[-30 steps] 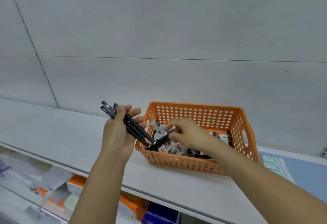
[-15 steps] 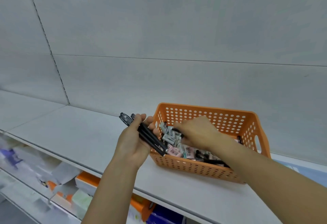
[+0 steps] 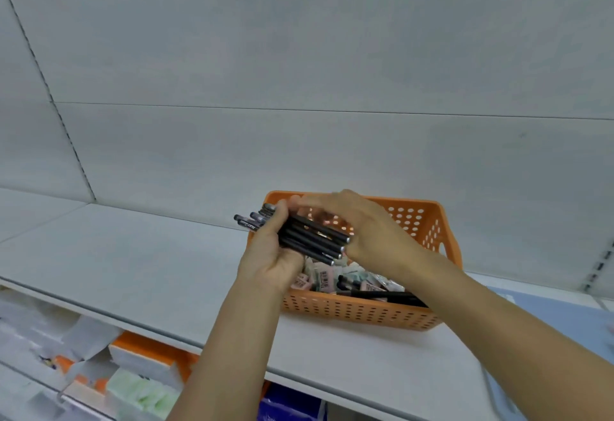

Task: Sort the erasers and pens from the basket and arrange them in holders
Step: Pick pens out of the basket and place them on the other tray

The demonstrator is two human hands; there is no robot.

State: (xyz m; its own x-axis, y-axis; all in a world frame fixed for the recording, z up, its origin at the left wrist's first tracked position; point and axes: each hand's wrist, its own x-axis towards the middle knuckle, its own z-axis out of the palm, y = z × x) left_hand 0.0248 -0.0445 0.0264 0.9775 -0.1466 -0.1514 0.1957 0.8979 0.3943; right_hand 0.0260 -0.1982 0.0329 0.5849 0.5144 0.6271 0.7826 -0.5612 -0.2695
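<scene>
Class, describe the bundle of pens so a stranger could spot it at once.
Find the orange basket on the white shelf. Above its left end, the left hand grips a bundle of black pens. Unlike the loose pens lying among the erasers inside, these are held together, in the air.

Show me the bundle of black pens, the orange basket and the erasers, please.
Bundle of black plastic pens point(image 3: 312, 237): head view, mid-barrels.
Orange perforated plastic basket point(image 3: 358, 312): head view, near wall.
Small wrapped pastel erasers point(image 3: 327, 276): head view, pile's top.
</scene>
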